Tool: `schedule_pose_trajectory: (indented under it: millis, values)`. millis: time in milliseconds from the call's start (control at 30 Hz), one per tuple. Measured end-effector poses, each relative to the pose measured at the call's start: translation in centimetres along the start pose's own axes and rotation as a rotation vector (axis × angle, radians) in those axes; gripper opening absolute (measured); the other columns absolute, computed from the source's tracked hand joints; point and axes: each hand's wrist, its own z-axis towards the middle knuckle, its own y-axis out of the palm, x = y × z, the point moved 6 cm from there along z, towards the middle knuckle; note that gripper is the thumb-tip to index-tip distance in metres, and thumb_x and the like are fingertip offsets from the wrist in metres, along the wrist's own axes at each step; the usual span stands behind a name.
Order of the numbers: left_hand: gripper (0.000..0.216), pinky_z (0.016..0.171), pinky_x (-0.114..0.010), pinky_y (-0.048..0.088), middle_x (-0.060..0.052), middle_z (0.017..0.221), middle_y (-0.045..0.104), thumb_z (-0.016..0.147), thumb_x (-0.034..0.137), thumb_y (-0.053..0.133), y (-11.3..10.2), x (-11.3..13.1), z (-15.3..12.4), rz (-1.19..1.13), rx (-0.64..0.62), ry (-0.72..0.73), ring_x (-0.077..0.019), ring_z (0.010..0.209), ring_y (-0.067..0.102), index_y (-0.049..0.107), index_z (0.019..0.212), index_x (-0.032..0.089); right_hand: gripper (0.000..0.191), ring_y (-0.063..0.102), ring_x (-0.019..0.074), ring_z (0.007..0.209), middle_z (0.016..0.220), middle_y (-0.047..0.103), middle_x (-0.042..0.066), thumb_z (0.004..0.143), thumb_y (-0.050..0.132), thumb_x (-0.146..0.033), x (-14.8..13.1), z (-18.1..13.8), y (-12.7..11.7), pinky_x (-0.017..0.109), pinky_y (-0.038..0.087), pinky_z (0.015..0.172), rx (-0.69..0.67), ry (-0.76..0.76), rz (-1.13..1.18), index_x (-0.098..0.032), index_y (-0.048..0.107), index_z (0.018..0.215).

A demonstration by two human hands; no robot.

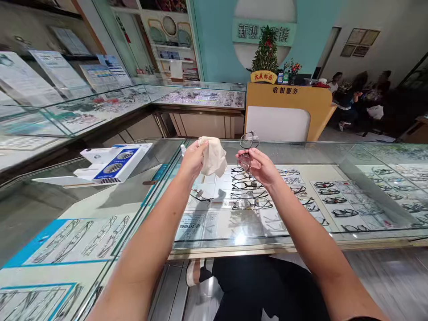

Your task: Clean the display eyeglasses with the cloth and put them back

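Observation:
My left hand (194, 158) pinches a cream cleaning cloth (214, 156), which hangs loosely from the fingers. To its right, my right hand (262, 167) grips a pair of thin dark-rimmed eyeglasses (246, 141) by the frame, one lens above the other. The cloth and the eyeglasses are apart, both held above the glass display case (230, 232). A small white bottle tip (183, 150) shows just behind my left hand; the rest of it is hidden. Below my hands, rows of eyeglasses (249, 185) lie inside the case.
An open white and blue box (117, 165) stands on the left counter. More display cases (200, 96) run along the back and left. Behind is an orange cashier desk (284, 96) with a plant (265, 51). Several people (351, 96) sit at the far right.

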Motion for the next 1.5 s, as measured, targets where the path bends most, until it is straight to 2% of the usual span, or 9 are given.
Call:
schedule_pose_trajectory:
  millis: [233,433,667,867,933,1000,1100,1233,1500]
  values:
    - [0.066,0.076,-0.031,0.06,-0.004,0.099,0.081,0.07,0.063,0.102,2.5,0.5,-1.9,0.045,-0.183,0.026,-0.0253,0.096,0.079,0.068,0.108,0.021,0.037,0.083,0.0192,0.103,0.107,0.088,0.005,0.075,0.104,-0.044,0.4,-0.2,0.6,0.031,0.069,0.095,-0.031,0.015,-0.032,-0.023,0.076,0.088]
    - [0.066,0.07,-0.031,0.056,-0.002,0.092,0.076,0.075,0.07,0.098,4.6,0.5,-4.0,0.121,-0.286,0.012,-0.0218,0.081,0.074,0.062,0.106,0.023,0.043,0.082,0.0179,0.099,0.104,0.087,0.004,0.069,0.108,-0.047,0.4,-0.4,1.0,0.028,0.068,0.09,-0.045,0.014,-0.041,-0.023,0.075,0.084]
    - [0.071,0.06,-0.026,0.043,0.002,0.079,0.066,0.077,0.082,0.09,6.4,0.2,-6.1,0.309,-0.362,0.055,-0.0141,0.064,0.057,0.057,0.096,0.023,0.03,0.075,0.0127,0.089,0.109,0.086,0.002,0.084,0.098,-0.035,-0.6,-0.4,0.6,0.022,0.06,0.077,0.096,-0.108,-0.011,-0.024,0.07,0.087]
    - [0.059,0.055,-0.026,0.035,0.005,0.073,0.053,0.088,0.075,0.084,7.1,0.6,-7.0,0.371,-0.382,0.194,-0.0125,0.06,0.045,0.055,0.093,0.024,0.031,0.071,0.0134,0.091,0.107,0.085,0.0,0.084,0.097,-0.034,-1.1,-0.5,0.3,0.022,0.055,0.072,0.171,-0.185,-0.007,-0.025,0.067,0.089]
    - [0.052,0.063,-0.027,0.045,0.002,0.08,0.063,0.093,0.069,0.082,7.5,0.7,-7.5,0.377,-0.403,0.245,-0.015,0.068,0.056,0.055,0.094,0.024,0.035,0.07,0.0133,0.092,0.107,0.085,0.0,0.08,0.1,-0.036,-1.1,-0.5,0.3,0.022,0.054,0.072,0.176,-0.192,0.002,-0.025,0.067,0.089]
    - [0.044,0.088,-0.033,0.056,-0.007,0.104,0.078,0.098,0.061,0.079,8.0,0.8,-8.1,0.375,-0.437,0.297,-0.0214,0.096,0.072,0.054,0.095,0.024,0.038,0.07,0.0135,0.092,0.109,0.084,0.0,0.078,0.101,-0.038,-1.0,-0.5,0.4,0.023,0.054,0.073,0.173,-0.192,-0.009,-0.025,0.067,0.09]
    - [0.034,0.117,-0.045,0.052,-0.015,0.147,0.075,0.104,0.052,0.074,8.5,0.8,-9.0,0.402,-0.475,0.334,-0.0287,0.136,0.071,0.055,0.098,0.024,0.039,0.07,0.0146,0.095,0.113,0.083,0.0,0.078,0.101,-0.04,-1.0,-0.5,0.5,0.025,0.055,0.078,0.164,-0.204,-0.04,-0.026,0.066,0.089]
    - [0.03,0.114,-0.046,0.056,-0.016,0.156,0.072,0.103,0.05,0.073,8.7,1.2,-9.5,0.505,-0.457,0.374,-0.0301,0.13,0.075,0.063,0.099,0.023,0.04,0.07,0.0147,0.099,0.116,0.082,0.001,0.076,0.101,-0.041,-0.9,-0.6,0.6,0.025,0.055,0.08,0.156,-0.21,-0.065,-0.026,0.066,0.088]
    - [0.038,0.105,-0.041,0.057,-0.014,0.132,0.081,0.104,0.056,0.069,8.5,1.9,-9.7,0.56,-0.342,0.454,-0.0276,0.118,0.076,0.075,0.091,0.02,0.048,0.07,0.0155,0.101,0.118,0.083,0.0,0.07,0.105,-0.049,-0.6,-0.7,1.1,0.025,0.056,0.083,0.121,-0.196,-0.066,-0.026,0.067,0.087]
